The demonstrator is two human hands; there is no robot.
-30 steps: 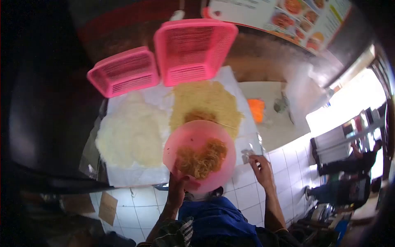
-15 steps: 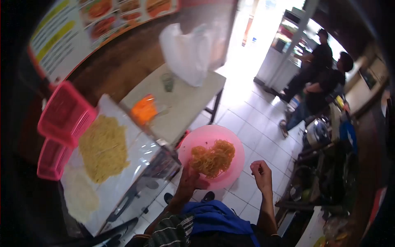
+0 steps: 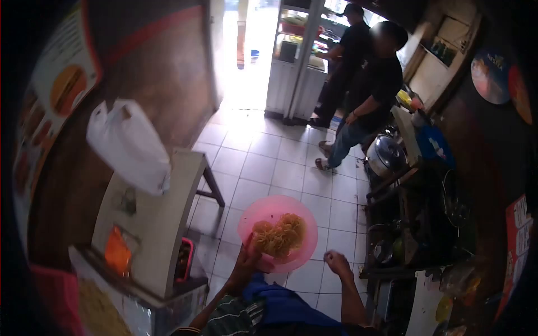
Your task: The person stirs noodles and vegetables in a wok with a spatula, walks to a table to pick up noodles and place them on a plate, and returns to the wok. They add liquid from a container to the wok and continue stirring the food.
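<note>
In front of my body a round pink plate [image 3: 258,210] is held above the tiled floor. Two clumps of yellow noodles [image 3: 283,235] lie on it, touching each other. My left hand [image 3: 246,261] grips the plate at its near left edge, the thumb over the rim and the other fingers partly hidden. Apart from the plate, to its right, my right hand [image 3: 336,262] hangs in the air with its fingers curled closed, and nothing shows in it.
At left stands a table [image 3: 182,185] with a white plastic bag [image 3: 131,148] and an orange packet [image 3: 119,252]. More noodles [image 3: 101,308] lie at lower left. Two people in dark clothes [image 3: 370,84] stand ahead. A shelf with pots [image 3: 386,154] lines the right side.
My view has turned right toward the doorway and the walkway, so the table and noodle tray have slid left. The plate stays in my left hand; my right hand remains closed beside it.
</note>
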